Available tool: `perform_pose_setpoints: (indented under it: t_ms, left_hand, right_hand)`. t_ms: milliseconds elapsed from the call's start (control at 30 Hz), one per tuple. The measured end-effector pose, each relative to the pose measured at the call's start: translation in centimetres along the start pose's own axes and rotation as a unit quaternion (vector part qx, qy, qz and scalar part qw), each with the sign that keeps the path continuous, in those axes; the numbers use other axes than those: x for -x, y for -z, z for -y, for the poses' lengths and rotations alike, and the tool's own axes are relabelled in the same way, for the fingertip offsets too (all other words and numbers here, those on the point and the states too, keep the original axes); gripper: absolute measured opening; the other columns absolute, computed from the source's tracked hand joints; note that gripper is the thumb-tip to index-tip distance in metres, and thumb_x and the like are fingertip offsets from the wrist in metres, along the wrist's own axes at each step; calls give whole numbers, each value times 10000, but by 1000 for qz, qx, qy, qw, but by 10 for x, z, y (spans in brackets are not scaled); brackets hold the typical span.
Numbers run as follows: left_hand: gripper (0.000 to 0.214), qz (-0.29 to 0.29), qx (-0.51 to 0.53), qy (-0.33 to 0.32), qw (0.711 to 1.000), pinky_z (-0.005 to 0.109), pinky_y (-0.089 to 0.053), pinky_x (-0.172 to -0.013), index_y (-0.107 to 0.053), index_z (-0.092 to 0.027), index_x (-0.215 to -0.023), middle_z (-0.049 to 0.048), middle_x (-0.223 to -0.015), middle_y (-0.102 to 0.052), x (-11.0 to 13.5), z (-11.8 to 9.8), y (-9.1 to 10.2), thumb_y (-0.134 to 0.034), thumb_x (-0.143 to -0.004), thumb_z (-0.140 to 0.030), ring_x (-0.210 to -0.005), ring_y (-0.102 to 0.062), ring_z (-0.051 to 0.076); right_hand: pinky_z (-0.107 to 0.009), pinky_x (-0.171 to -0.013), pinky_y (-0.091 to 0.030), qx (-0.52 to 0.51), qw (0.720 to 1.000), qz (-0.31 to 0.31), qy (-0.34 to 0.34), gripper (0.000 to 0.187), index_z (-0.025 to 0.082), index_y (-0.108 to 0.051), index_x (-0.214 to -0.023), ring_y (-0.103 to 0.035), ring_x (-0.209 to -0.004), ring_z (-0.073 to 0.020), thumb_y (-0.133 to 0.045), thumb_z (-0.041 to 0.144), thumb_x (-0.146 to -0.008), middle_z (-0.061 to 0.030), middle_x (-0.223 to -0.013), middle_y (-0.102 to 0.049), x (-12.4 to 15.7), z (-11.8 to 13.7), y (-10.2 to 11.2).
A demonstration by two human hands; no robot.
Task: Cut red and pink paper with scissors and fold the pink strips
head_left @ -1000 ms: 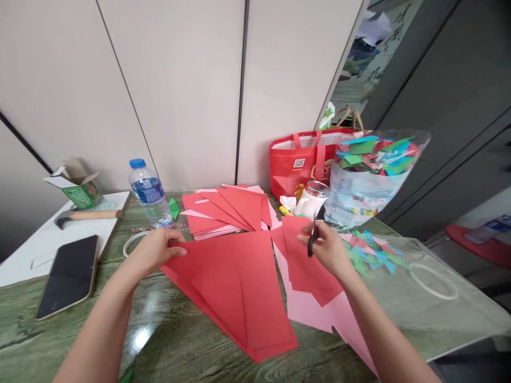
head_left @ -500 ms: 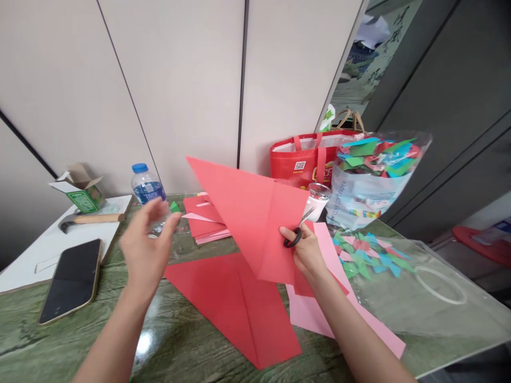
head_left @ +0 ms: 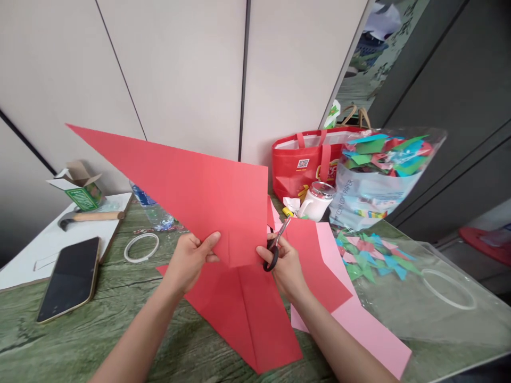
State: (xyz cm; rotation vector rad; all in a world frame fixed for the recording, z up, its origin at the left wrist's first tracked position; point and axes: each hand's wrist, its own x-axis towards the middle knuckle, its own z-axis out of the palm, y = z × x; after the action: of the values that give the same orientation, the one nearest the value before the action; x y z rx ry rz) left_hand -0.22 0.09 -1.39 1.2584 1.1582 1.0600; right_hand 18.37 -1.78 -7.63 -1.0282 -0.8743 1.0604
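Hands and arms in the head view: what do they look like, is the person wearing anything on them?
The left hand and right hand are bare, without gloves. Both forearms are uncovered down to the picture's lower edge: no sleeve, watch or bracelet shows. No rings show.

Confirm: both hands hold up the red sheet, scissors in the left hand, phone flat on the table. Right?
No. The scissors are in the right hand, not the left hand; the head view shows it. Both hands do hold up the red sheet, and the phone lies flat on the table.
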Motion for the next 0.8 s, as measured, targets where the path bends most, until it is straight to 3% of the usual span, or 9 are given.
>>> perform_pose_setpoints:
  t_ms: [67,200,300,400,567,667,800]
  left_hand:
    - [356,-4,-8,8,1000,334,-552,-611,-623,-146,-581,32,-600,-673,1,-4,2,-686,-610,-496,-625,-645,212]
    - [287,44,-35,37,998,369,-568,-600,-623,-171,-519,-3,-493,-629,5,-10,0,-767,-498,-418,-589,-638,224]
    - [270,4,-51,27,998,356,-557,-536,-605,-174,-463,-11,-408,-576,4,-8,-1,-784,-472,-377,-575,-658,258]
    - [252,-56,-35,-2,998,354,-554,-566,-615,-165,-468,5,-432,-603,2,-7,3,-776,-509,-355,-614,-678,284]
    - [208,-121,19,-47,991,370,-556,-692,-660,-149,-533,41,-576,-694,7,-14,7,-769,-544,-324,-677,-685,276]
    - [182,-106,39,-61,992,366,-564,-692,-685,-148,-629,48,-682,-725,13,-20,2,-755,-571,-307,-686,-684,256]
    - [134,-63,5,-51,997,307,-567,-607,-684,-151,-640,31,-604,-710,17,-19,-7,-718,-623,-279,-564,-667,198]
  right_hand:
    - [-204,-482,-353,16,1000,-7,10,342,210,-536,-829,-398,-522,-74,-746,344,-595,70,-627,-431,4,-1,-1]
    - [-204,-481,-366,23,998,-48,40,352,216,-549,-877,-408,-529,-75,-741,341,-609,62,-649,-444,5,2,-2]
    - [-226,-526,-434,18,998,-42,35,362,216,-557,-900,-471,-570,-90,-739,346,-615,48,-690,-475,5,6,-1]
    - [-302,-651,-495,9,999,30,9,348,227,-545,-952,-566,-666,-135,-698,362,-670,21,-755,-554,12,9,1]
    - [-300,-715,-463,67,968,238,-45,333,225,-563,-953,-596,-755,-162,-707,323,-669,-8,-797,-629,34,10,-5]
    - [-299,-720,-443,70,942,315,-92,335,223,-541,-935,-593,-732,-154,-717,301,-661,2,-775,-635,44,11,-11]
    - [-300,-735,-430,40,935,332,-117,309,209,-548,-897,-584,-766,-152,-724,291,-656,-11,-812,-633,48,10,-14]
